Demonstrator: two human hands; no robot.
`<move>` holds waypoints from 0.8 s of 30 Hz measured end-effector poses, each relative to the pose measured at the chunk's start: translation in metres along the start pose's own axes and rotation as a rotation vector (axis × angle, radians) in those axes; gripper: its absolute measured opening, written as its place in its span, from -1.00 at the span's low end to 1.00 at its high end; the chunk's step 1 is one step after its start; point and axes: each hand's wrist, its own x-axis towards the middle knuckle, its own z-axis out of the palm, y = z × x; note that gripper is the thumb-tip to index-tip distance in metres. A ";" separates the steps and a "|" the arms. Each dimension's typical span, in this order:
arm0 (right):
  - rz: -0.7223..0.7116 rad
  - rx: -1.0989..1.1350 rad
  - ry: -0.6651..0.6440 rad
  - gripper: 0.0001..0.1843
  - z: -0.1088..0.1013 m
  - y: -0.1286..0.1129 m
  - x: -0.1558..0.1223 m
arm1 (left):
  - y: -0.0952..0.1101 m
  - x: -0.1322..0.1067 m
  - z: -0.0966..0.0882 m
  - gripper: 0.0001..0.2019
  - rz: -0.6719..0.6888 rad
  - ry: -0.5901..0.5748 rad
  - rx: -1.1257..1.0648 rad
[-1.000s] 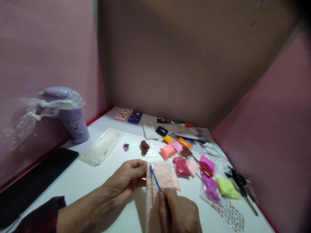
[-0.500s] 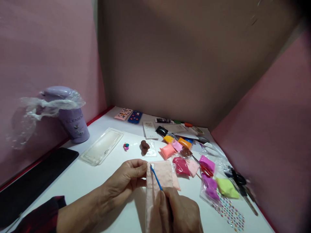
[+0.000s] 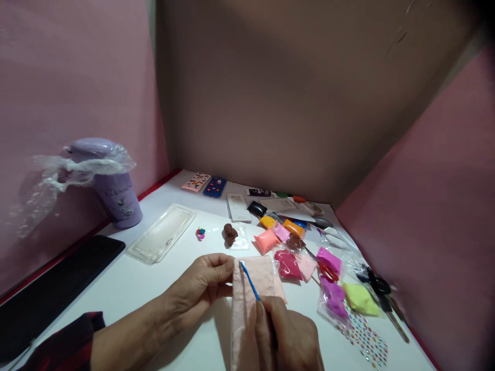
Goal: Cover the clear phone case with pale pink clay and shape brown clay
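Note:
A flat, long phone case covered in pale pink clay is held up from the table, a small white patch near its upper left corner. My left hand grips its upper left edge between thumb and fingers. In my right hand, closed like a pen grip, is a thin blue modelling tool. The tool's tip touches or hovers at the white patch; I cannot tell which. My right hand covers the lower part of the case. Beyond it lie a lump of brown clay and a small multicoloured clay bit.
Several clay packets, red-handled scissors and a gem sheet spread along the right. Leftward are a clear plastic tray, a purple tumbler and a black flat object. Pink walls close in both sides.
The blue tool's tip has shifted slightly at the white patch, and my right hand has moved a little with it. My left hand keeps its hold on the case.

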 end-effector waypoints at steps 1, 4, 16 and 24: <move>-0.001 -0.016 0.001 -0.83 0.000 0.000 0.000 | 0.000 0.000 0.000 -0.88 0.000 0.000 0.000; -0.022 -0.053 0.010 -0.83 0.001 -0.001 0.000 | 0.000 0.001 0.000 -0.86 0.004 0.005 0.000; 0.023 -0.025 0.011 -0.76 0.001 -0.005 -0.001 | 0.002 0.001 0.001 -0.84 -0.007 0.012 0.010; -0.040 -0.048 -0.002 -0.81 0.002 0.001 -0.002 | -0.001 0.002 -0.002 -0.83 0.006 -0.011 0.014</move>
